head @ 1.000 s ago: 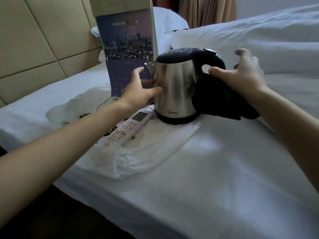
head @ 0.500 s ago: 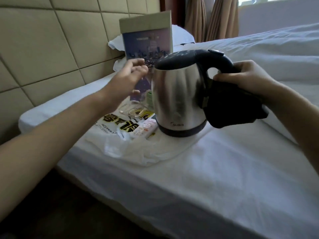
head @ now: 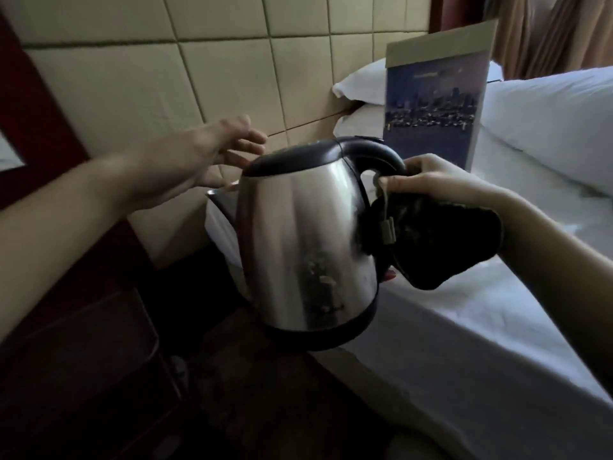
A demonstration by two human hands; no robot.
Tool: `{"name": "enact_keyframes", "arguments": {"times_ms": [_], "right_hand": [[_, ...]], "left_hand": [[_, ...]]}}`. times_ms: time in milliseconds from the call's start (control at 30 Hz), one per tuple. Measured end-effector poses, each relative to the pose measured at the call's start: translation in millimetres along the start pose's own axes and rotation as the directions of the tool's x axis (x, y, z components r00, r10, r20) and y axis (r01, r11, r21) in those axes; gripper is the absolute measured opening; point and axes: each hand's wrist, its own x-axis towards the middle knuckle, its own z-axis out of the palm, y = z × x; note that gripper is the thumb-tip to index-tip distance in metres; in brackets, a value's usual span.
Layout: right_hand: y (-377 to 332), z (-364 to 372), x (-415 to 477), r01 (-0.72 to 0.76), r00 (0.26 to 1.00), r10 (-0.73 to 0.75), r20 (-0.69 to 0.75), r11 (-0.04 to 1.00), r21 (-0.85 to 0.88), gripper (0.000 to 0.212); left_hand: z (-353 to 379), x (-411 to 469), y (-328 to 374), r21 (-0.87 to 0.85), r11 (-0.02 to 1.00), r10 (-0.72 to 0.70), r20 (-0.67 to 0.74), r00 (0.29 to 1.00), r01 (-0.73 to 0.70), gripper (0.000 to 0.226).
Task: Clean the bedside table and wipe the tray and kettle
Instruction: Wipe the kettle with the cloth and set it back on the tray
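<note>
the right hand [head: 441, 180] curled round the handle [head: 374, 154] of the kettle [head: 308, 240], a dark cloth [head: 441, 240] bunched under the same fingers, holding it in the air just off the edge of the bed [head: 464, 327]. the left hand [head: 199, 157] hovered open on the side away from the bed, fingers spread, holding nothing. the kettle hung near upright, spout [head: 219, 197] pointing away from the bed. its wiping looked unfinished; the tray was unseen, and the table apparently remained.
</note>
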Motion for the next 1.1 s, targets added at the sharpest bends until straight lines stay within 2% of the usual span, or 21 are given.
{"name": "enact_keyframes", "arguments": {"times_ms": [67,133,200,267,333,400,533,600,667,767,867,933,1000,1033,1067,1100], "right_hand": [[-6.9,26.0,5.7,0.016,1.0,-0.015,-0.005,0.999,0.031,0.025],[-11.3,55.3,8.1,0.052,0.998,-0.049,-0.041,0.995,0.083,0.017],[-12.2,87.9,7.7,0.106,0.99,-0.093,-0.106,0.986,0.129,0.01],[-9.1,122.5,8.6,0.133,0.973,-0.103,-0.207,0.982,0.137,0.011],[-3.3,155.1,9.9,0.118,0.951,-0.079,-0.3,0.986,0.114,0.022],[1.1,179.9,8.6,0.115,0.933,-0.059,-0.354,0.984,0.139,0.028],[3.8,204.4,1.6,0.161,0.943,-0.083,-0.322,0.961,0.225,0.019],[1.0,213.2,-4.4,0.23,0.955,-0.171,-0.243,0.944,0.238,0.024],[-0.6,223.8,-9.4,0.26,0.957,-0.209,-0.2,0.923,0.284,0.029],[0.7,235.8,-7.0,0.27,0.961,-0.22,-0.17,0.879,0.393,0.034],[-2.1,239.8,3.8,0.33,0.943,-0.315,-0.102,0.872,0.362,0.039],[-4.7,238.3,9.3,0.385,0.922,-0.385,-0.05,0.89,0.243,0.04],[-4.6,233.6,12.6,0.409,0.912,-0.409,-0.037,0.901,0.144,0.028],[-3.2,229.0,14.2,0.404,0.915,-0.399,-0.061,0.903,0.149,0.016],[-0.7,223.8,16.0,0.383,0.923,-0.37,-0.104,0.907,0.173,0.013],[1.9,217.3,18.2,0.341,0.937,-0.313,-0.153,0.914,0.218,0.019]], "left_hand": [[-16.1,-18.4,-10.4,-0.026,0.999,0.013,-0.177,0.984,-0.018,0.046],[-25.5,-37.5,-14.8,0.041,0.997,0.073,-0.388,0.919,-0.062,0.028],[-25.8,-57.9,-15.5,0.149,0.982,0.172,-0.47,0.866,-0.114,0.024],[-15.0,-73.3,-19.1,0.208,0.976,0.151,-0.402,0.903,-0.071,0.031],[6.1,-80.4,-26.6,0.222,0.964,-0.094,-0.24,0.966,0.149,0.043],[20.5,-78.9,-38.2,0.173,0.922,-0.324,-0.143,0.935,0.346,0.052],[20.8,-69.6,-55.5,-0.121,0.861,-0.503,-0.064,0.862,0.493,0.068],[29.9,-66.3,-59.7,-0.251,0.838,-0.518,-0.082,0.852,0.485,0.062],[44.0,-62.0,-62.3,-0.356,0.831,-0.508,-0.177,0.843,0.427,0.044],[52.5,-56.8,-67.2,-0.452,0.812,-0.534,-0.318,0.783,0.37,0.027],[42.2,-54.8,-74.6,-0.497,0.801,-0.549,-0.385,0.741,0.335,0.024],[32.7,-56.7,-80.1,-0.503,0.798,-0.545,-0.372,0.751,0.33,0.02],[22.3,-60.7,-86.0,-0.511,0.793,-0.539,-0.334,0.773,0.333,0.017],[18.0,-63.9,-90.2,-0.508,0.797,-0.526,-0.315,0.79,0.327,0.017],[14.8,-68.5,-94.6,-0.494,0.809,-0.502,-0.296,0.813,0.32,0.016],[12.2,-74.1,-99.9,-0.466,0.827,-0.473,-0.273,0.838,0.315,0.015]]}}
